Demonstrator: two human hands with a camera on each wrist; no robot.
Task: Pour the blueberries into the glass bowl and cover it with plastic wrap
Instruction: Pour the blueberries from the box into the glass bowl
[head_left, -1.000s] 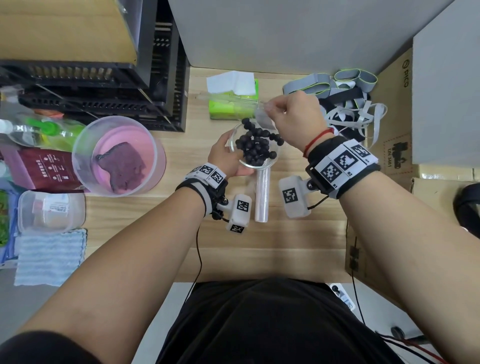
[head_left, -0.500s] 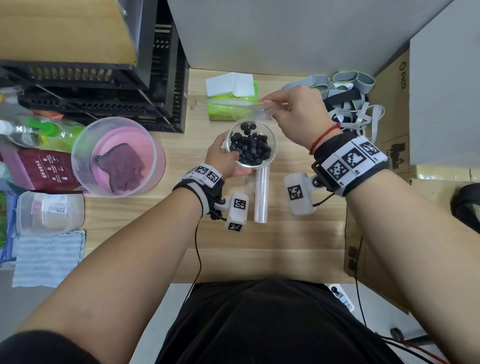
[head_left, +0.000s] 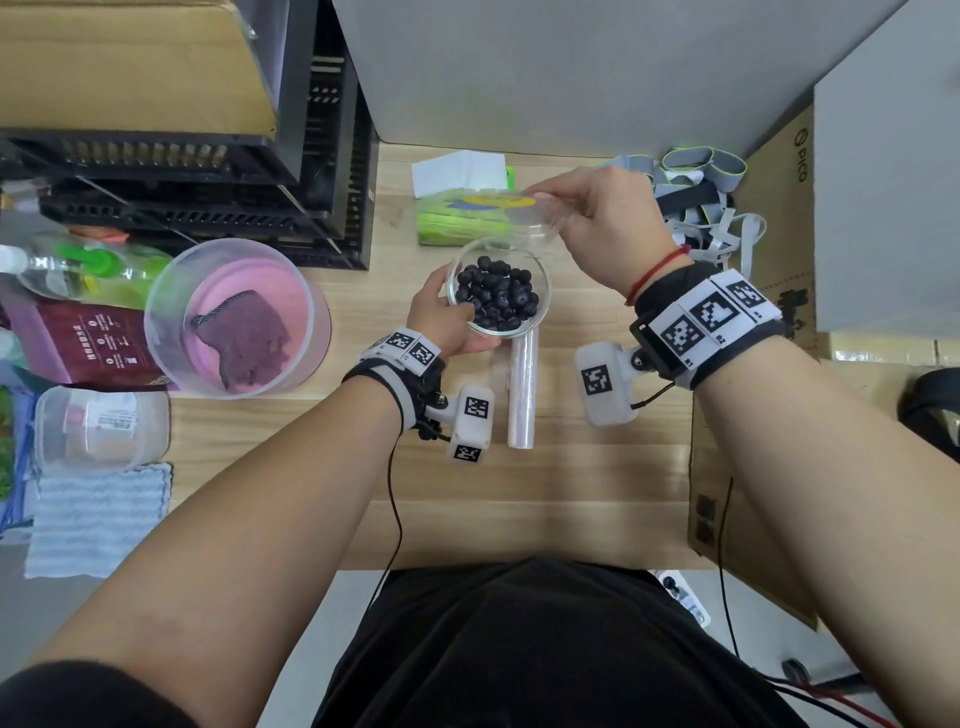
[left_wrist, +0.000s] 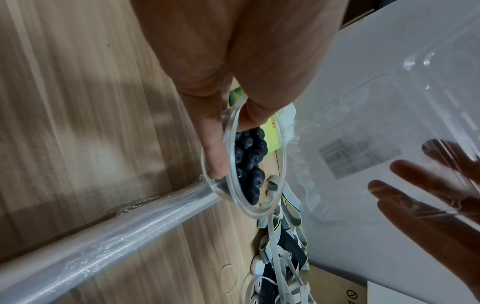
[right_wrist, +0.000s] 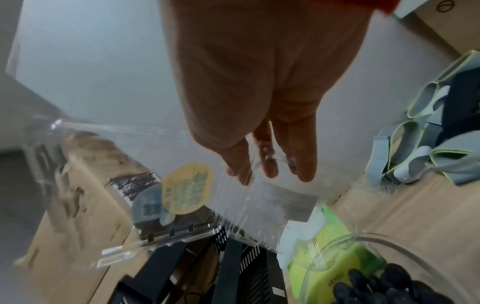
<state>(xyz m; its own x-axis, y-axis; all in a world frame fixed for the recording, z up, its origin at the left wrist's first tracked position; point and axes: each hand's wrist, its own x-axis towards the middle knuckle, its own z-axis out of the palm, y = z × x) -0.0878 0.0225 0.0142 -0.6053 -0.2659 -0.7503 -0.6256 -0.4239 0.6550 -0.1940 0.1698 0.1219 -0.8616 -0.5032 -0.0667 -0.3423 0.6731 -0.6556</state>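
A small glass bowl full of dark blueberries is held at its near-left side by my left hand, thumb over the rim. My right hand grips an empty clear plastic clamshell just beyond and above the bowl; the box shows in the right wrist view and the left wrist view. A roll of plastic wrap lies on the wooden table under the bowl's near edge, also seen as the plastic wrap roll.
A green tissue pack lies behind the bowl. A clear tub with a purple cloth stands to the left, with bottles and a lidded container further left. Grey straps are heaped at the back right. A black rack stands back left.
The right hand has lifted the clamshell up and back off the bowl; the last berries have dropped into the bowl. The left hand still holds the bowl.
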